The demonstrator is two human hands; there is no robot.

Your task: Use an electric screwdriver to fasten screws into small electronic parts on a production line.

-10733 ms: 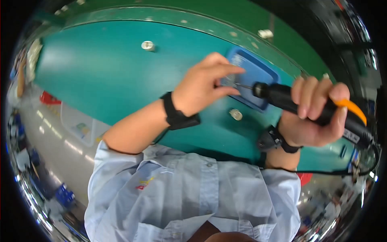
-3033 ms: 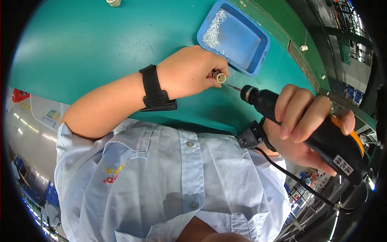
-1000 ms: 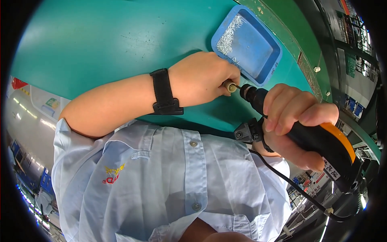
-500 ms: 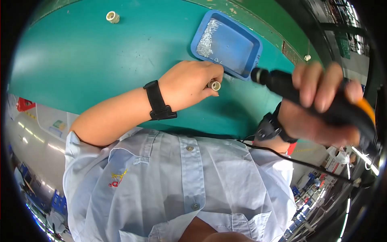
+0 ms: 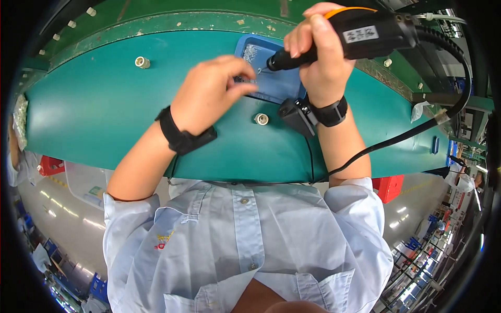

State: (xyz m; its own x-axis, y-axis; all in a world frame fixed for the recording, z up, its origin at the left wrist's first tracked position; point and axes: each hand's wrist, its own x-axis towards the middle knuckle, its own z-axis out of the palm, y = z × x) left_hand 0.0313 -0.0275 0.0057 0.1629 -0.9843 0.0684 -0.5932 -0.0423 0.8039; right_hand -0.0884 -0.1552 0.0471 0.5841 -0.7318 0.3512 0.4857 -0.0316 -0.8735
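Observation:
My right hand point(image 5: 326, 57) is closed around a black electric screwdriver point(image 5: 360, 36) with an orange strip, its tip pointing down into a blue tray point(image 5: 287, 89). Small silvery screws point(image 5: 250, 53) lie in the left part of that tray. At the tray's left edge is my left hand point(image 5: 219, 86), slightly blurred, its fingers bent and the thumb apart from the forefinger; I make out nothing held there. A small cream-white cylindrical fitting point(image 5: 261, 119) stands on the green table mat point(image 5: 104, 115) below the tray. Another similar fitting point(image 5: 142, 62) lies farther left.
A black cable point(image 5: 412, 130) runs from the screwdriver down past my right forearm. Behind the mat, several small white fittings point(image 5: 72, 24) sit on a green surface. A clear plastic bag point(image 5: 419, 111) lies at the right, and a red stool point(image 5: 389, 189) shows below the table edge.
My left hand has let go of the fitting, which now stands on the mat, and has moved to the tray. My right hand has brought the screwdriver left and forward over the tray.

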